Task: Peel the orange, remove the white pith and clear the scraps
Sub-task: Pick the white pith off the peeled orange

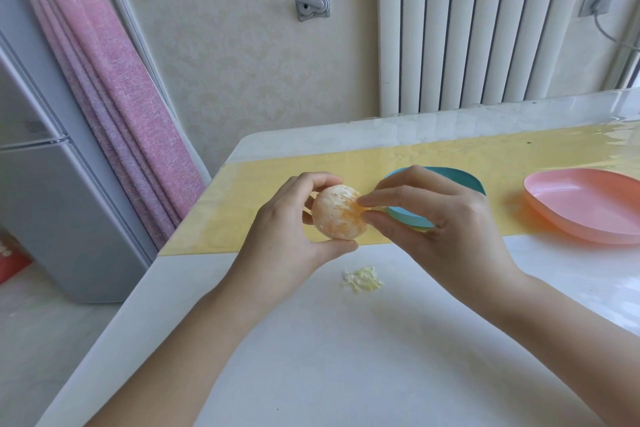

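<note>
White pith point(327, 218) streaks the orange point(343, 227) gripped by the left hand point(287, 232), and the right hand point(446, 218), fingers point(381, 198) pinching a strand, may tear a segment by digging deep.

Figure: one wide-angle view from the head, facing forward and down.
We look from close above at the orange point(341, 213), at mid-frame, held between the left hand point(289, 232) and right hand point(440, 218) over the table point(346, 357); a radiator point(485, 28) stands beyond.

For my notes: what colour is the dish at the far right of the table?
Pink dish, clearest in the head view.
</note>
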Demonstrator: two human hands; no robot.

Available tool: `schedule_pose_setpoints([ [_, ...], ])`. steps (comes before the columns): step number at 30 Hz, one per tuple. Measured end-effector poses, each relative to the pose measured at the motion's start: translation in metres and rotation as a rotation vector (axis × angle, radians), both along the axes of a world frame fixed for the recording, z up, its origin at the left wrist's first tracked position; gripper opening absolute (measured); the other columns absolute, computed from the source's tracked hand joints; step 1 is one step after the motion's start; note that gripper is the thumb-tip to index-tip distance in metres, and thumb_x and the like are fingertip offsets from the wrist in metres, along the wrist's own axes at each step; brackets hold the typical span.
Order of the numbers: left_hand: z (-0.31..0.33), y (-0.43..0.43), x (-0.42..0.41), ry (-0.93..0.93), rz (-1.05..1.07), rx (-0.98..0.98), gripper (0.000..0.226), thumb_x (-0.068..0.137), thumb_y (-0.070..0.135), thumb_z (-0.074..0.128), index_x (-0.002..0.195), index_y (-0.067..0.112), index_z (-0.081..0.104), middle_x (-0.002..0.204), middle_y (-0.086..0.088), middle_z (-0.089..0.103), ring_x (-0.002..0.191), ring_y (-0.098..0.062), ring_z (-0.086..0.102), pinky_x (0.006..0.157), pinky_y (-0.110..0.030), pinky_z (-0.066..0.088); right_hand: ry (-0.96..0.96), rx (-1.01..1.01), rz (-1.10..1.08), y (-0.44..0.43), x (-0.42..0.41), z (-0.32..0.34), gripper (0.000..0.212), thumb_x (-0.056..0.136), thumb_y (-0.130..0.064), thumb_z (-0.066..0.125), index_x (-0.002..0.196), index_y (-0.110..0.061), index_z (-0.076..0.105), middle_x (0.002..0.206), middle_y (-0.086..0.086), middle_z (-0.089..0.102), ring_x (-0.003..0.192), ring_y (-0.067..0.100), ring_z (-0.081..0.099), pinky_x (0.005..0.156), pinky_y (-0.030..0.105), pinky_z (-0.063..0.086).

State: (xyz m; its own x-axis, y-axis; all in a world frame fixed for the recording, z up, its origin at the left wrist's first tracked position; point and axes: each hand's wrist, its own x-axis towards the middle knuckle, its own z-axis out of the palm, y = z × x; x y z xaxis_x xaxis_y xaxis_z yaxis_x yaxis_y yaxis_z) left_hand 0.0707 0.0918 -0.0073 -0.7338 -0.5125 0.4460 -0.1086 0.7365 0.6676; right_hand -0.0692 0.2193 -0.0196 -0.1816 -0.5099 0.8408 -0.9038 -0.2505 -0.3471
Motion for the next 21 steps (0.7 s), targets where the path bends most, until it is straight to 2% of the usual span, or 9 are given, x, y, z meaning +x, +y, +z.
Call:
schedule_pose_setpoints([
  [6,-0.0019,-0.0018,-0.0011,0.01,-0.026,-0.021,0.067,0.057,0.017,0.091,0.115,0.031,0.06,0.111,0.016,0.061,0.103,0.002,0.057,0.087,-0.011,0.046,0.139,-0.035,-0.038,-0.0018,-0.0044,-0.001,0.017,0.087,-0.023,0.064,0.091,-0.012,0.076,0.084,0.001,0.068,0.068,0.015,0.061,0.063,0.021,0.047],
  [13,-0.0026,-0.0018,-0.0009,-0.018,0.002,-0.058,0.068,0.056,0.02,0.092,0.115,0.037,0.062,0.108,0.019,0.056,0.097,0.0,0.058,0.084,-0.008,0.045,0.345,-0.007,-0.195,-0.0033,-0.0074,-0.001,0.006,0.081,-0.014,0.07,0.08,-0.012,0.075,0.075,-0.001,0.066,0.061,0.02,0.059,0.057,0.031,0.048],
  [21,-0.0036,-0.001,-0.0017,-0.015,-0.018,-0.05,0.069,0.056,0.019,0.092,0.115,0.038,0.062,0.108,0.018,0.056,0.098,-0.003,0.06,0.088,-0.015,0.048,0.311,0.029,-0.226,-0.003,-0.0051,0.0004,0.005,0.078,-0.013,0.069,0.075,-0.012,0.072,0.069,-0.001,0.061,0.057,0.019,0.051,0.057,0.022,0.036],
])
